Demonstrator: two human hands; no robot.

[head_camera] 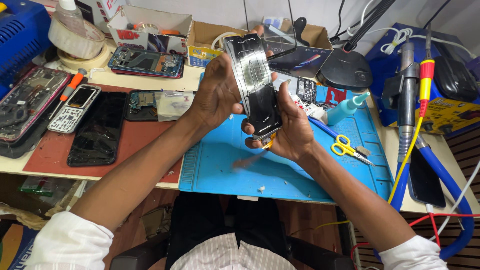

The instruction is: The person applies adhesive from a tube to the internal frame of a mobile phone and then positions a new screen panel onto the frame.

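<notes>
I hold a glossy black phone screen panel (255, 85) upright above the blue work mat (220, 165). My left hand (217, 92) grips its left edge near the top half. Its lower end rests in my right hand (290, 125), with the thumb lying on the glass. A small orange flex connector (268, 143) sticks out at the panel's bottom. The panel tilts slightly away from me.
Yellow-handled scissors (347, 147) and a blue glue bottle (345, 107) lie right on the mat. Several opened phones (97, 127) sit on a red mat (50, 155) at left. Tape rolls (75, 40), cardboard boxes (150, 25), a soldering tool (407, 85) and cables stand around the bench.
</notes>
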